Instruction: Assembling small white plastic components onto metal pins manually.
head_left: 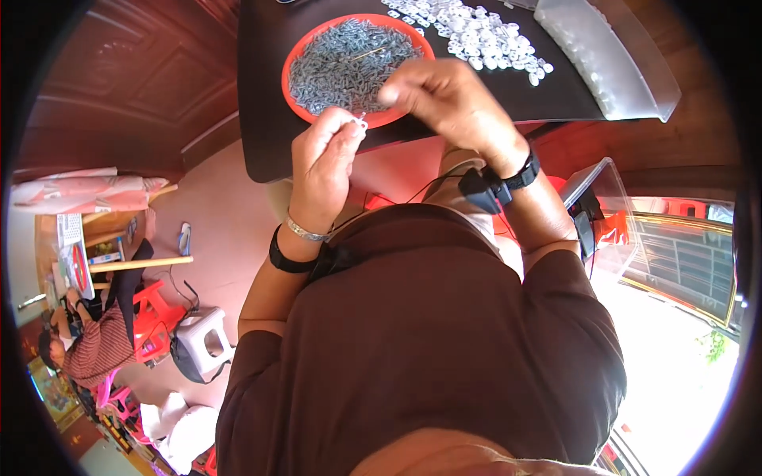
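Far L, bkgd: another person seated by a red plastic stool (151, 313) and a white stool (205, 337); flat printed sheet/box w/ red mark (74, 262) on a low table there, too small to read.

L hand (321, 170): fingers pinched narrow on a small metal screw-like part (359, 119), held up just below the bowl's near rim. Silver bracelet + black band on that wrist.

Red round bowl (295, 59) on the dark table (262, 95), heaped w/ small grey metal parts.

R hand (452, 99): fingertips closed tight over the bowl's right edge, seems to hold sth small and pale, can't tell what. Black watch on wrist.

Judgement: to do this well, keep the L pinch steady, bring R piece in straight onto the tip, work over the bowl so drops land inside.

R of bowl: loose pile of white plastic pieces (476, 36), touching nothing else. Far R: clear plastic bag (611, 63) of more white pieces, no label visible. Below table edge: clear bin (607, 198), red inside.
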`<state>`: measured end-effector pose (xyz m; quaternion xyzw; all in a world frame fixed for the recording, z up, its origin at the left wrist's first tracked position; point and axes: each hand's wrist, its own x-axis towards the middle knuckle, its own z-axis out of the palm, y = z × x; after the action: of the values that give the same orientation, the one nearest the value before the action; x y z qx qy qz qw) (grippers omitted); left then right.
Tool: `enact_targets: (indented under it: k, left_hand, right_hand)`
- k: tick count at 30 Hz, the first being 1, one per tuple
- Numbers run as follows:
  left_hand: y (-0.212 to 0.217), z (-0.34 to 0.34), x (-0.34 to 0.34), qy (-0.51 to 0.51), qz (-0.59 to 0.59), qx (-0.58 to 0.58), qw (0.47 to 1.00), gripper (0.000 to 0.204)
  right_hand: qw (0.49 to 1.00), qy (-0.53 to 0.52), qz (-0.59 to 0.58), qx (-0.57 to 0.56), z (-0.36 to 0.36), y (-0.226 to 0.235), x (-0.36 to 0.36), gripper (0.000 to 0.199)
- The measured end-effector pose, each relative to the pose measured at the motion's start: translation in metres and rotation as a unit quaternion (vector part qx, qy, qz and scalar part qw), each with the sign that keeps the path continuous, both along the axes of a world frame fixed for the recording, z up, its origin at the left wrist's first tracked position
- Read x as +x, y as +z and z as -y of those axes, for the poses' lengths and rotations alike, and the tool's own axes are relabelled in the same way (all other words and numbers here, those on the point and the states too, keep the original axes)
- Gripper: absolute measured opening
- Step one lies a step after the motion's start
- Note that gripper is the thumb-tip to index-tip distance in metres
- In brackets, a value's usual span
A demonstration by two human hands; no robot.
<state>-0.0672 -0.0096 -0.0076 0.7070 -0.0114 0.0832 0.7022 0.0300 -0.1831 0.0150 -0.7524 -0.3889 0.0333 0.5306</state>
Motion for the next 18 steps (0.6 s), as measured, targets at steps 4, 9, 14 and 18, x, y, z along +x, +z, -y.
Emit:
enact_targets:
  k: [4, 9, 14, 18]
  left_hand:
    - [-0.003, -0.003, 0.0, 0.003, -0.002, -0.04, 0.999, 0.02]
    - [-0.001, -0.003, 0.0, -0.011, -0.012, -0.038, 0.999, 0.02]
    - [-0.002, -0.002, 0.0, -0.009, -0.007, -0.036, 0.999, 0.02]
    - [0.0, -0.001, 0.0, -0.024, -0.018, -0.029, 0.999, 0.019]
  right_hand:
    - [0.96, -0.223, 0.152, -0.07, 0.041, 0.003, 0.046, 0.017]
    - [0.908, -0.285, 0.198, -0.236, 0.084, 0.0, 0.073, 0.02]
    - [0.883, -0.251, 0.184, -0.352, 0.084, -0.014, 0.071, 0.02]
    - [0.859, -0.258, 0.243, -0.368, 0.08, -0.023, 0.07, 0.022]
